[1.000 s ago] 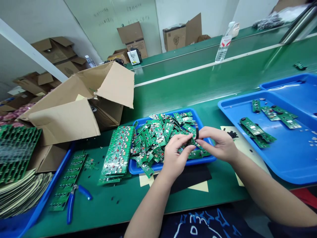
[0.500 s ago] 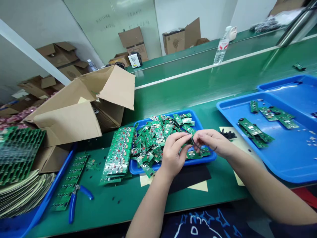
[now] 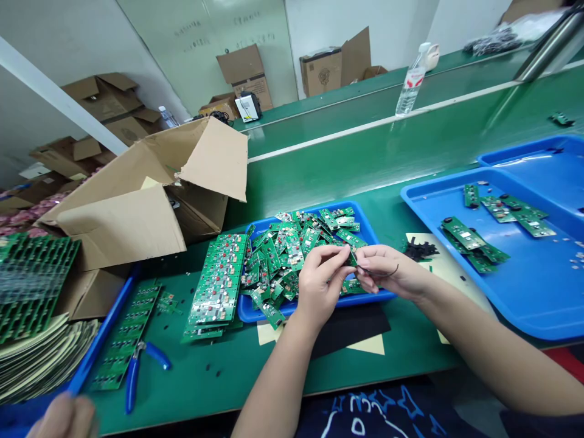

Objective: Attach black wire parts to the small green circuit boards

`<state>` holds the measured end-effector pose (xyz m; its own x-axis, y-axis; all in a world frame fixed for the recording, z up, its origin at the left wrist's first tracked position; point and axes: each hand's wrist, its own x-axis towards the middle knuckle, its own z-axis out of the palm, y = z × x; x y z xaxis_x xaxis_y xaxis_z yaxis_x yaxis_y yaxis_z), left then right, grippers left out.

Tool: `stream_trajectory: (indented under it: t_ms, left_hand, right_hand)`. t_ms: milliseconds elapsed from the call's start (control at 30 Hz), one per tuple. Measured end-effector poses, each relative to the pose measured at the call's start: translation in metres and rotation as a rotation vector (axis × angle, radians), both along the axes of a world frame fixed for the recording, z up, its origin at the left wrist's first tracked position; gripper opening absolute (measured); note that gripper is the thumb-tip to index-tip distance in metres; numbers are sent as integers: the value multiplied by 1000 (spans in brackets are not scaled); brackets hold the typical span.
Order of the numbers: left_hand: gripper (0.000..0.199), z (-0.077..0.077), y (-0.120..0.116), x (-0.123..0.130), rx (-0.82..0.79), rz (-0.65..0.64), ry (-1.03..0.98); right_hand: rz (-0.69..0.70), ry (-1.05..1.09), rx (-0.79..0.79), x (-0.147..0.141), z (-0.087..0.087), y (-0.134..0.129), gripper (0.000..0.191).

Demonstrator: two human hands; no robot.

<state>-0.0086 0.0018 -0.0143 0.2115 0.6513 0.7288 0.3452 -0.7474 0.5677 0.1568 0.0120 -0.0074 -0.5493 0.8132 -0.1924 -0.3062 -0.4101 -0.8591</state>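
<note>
Over the front right of a blue tray (image 3: 314, 305) heaped with small circuit boards (image 3: 287, 240), my two hands meet. My left hand (image 3: 320, 277) is closed on a small green circuit board (image 3: 351, 260), mostly hidden by the fingers. Pinched in my right hand (image 3: 385, 266) is a thin dark strip (image 3: 391, 272), its curved end sticking out to the right. The fingertips of both hands come together at the board; whether the strip touches it is hidden.
Left of the tray lie stacked uncut board panels (image 3: 219, 283) and blue-handled cutters (image 3: 132, 377). Black strips (image 3: 420, 249) rest on yellowish paper at right, beside a blue tray (image 3: 515, 304) holding several boards. Another person's blurred hand (image 3: 64, 417) is at lower left. An open carton (image 3: 123, 219) stands behind.
My right hand has turned and lowered slightly, fingers now closer to the left hand, and the board shows more. Another person's hand has appeared at lower left.
</note>
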Motion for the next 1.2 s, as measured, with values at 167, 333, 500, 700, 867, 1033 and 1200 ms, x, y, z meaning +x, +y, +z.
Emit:
stream_trajectory:
  t_ms: [167,333,500,700,867,1033,1200]
  left_hand:
    - [33,0,0,1,-90,-104,-29]
    - [34,-4,-1,4,-152,-94,-8]
    - [33,-9,-4,10,-225,-62,0]
    - [29,-3,-3,4,-371,60,-195]
    - [32,5,-2,1,-561,47,-394]
    - [38,3,-6,9,-813,-165,-594]
    - [40,1,-10,15,-1006,-228,-662]
  right_hand:
    - [-27,-13,20,-9,-2,-3,34]
    - [-105,-105,87,-9,-5,-1,29]
    - [-131,-245,159,-7,-9,3,21]
    - [-146,-346,263,-14,-9,0,18]
    - [-558,-180,481,-2,-5,2,22]
    - [-624,-211,787,-4,-6,-5,41]
    - [-641,-359,902,-9,-8,-12,37]
